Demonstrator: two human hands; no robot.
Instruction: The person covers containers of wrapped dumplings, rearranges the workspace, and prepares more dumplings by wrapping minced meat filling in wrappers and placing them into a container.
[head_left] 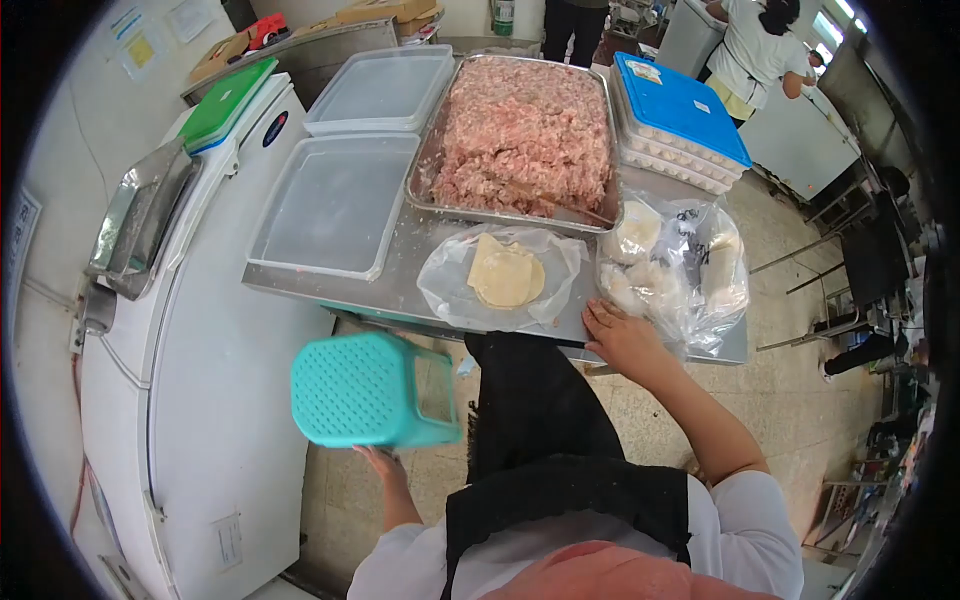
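Note:
A turquoise plastic stool (352,392) with a dotted seat is at the left, in front of the metal table (415,262). My left hand (380,460) grips the stool's near edge, its fingers partly hidden under it. My right hand (622,335) lies on the table's front edge, fingers stretched out and holding nothing. Beside it are plastic bags (680,270) of pale round pieces. A small stack of dough wrappers (505,272) sits on an open clear bag (448,290) left of that hand. Behind stands a metal tray (408,190) heaped with minced meat (525,130).
Two translucent plastic trays (335,205) lie on the table's left side. Stacked trays with a blue lid (680,105) stand at the back right. A long white freezer (225,350) runs along the left. Another person (755,55) stands at the far right, near chairs (870,250).

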